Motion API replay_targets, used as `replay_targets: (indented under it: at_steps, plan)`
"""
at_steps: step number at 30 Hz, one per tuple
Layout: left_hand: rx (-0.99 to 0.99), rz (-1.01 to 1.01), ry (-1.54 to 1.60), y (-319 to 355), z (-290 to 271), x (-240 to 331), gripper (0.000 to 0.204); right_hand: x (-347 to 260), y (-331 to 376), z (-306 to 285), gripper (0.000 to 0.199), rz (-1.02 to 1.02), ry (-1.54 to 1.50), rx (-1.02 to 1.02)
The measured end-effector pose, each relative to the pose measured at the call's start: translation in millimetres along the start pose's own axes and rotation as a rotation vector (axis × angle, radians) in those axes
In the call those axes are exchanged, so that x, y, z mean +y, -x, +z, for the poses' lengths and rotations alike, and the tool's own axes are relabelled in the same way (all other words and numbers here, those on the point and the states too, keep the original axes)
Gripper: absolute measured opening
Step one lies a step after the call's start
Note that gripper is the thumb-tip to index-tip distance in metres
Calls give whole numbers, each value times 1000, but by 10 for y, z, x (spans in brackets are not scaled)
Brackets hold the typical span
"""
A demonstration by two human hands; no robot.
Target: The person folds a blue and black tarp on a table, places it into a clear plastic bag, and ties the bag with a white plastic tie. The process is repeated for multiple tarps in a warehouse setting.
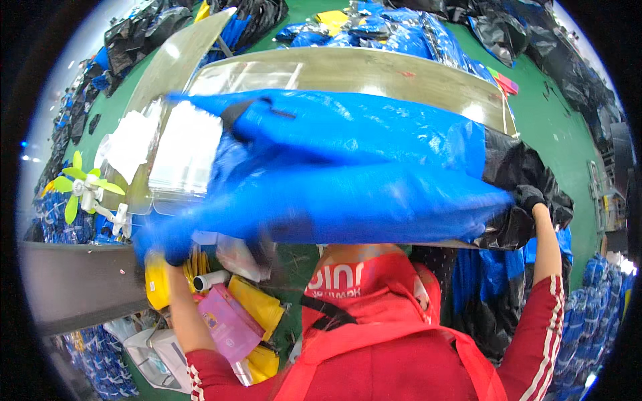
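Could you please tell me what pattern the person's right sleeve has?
The right sleeve is dark red with lengthwise white stripes; the head view shows it.

Bright, with glare on the tabletop (401, 75), blue sheet (354, 197) blurred at left, edges bent

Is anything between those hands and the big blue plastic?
Nothing visible blocks the blue plastic: the left hand, blurred, is at its left end; the right hand at its right, against black plastic.

White lettering noted on my red apron (348, 284), one large line above a smaller. Print on the pink-purple packet (229, 323): I cannot read it.
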State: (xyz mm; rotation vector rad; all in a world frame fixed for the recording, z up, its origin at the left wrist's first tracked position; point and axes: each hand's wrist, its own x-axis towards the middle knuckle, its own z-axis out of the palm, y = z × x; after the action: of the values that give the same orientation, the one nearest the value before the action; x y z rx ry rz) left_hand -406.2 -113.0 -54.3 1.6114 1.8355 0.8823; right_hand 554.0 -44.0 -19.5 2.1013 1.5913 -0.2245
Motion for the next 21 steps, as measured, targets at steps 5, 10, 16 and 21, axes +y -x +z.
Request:
replay_targets:
  at_steps: [5, 10, 16, 21]
  plan:
    - [60, 65, -98, -311, -293, -654, 27, -220, 325, -243, 56, -54, -41, -27]
    - [39, -154, -47, -372, -188, -204, 61, -448, 473, -310, 46, -146, -150, 98]
    - [-162, 456, 76, -1053, -1236, 710, 55, -406, 466, -54, 37, -285, -393, 180]
    - [-476, 51, -517, -1242, -900, 396, 39, -245, 402, 39, 62, -337, -336, -18]
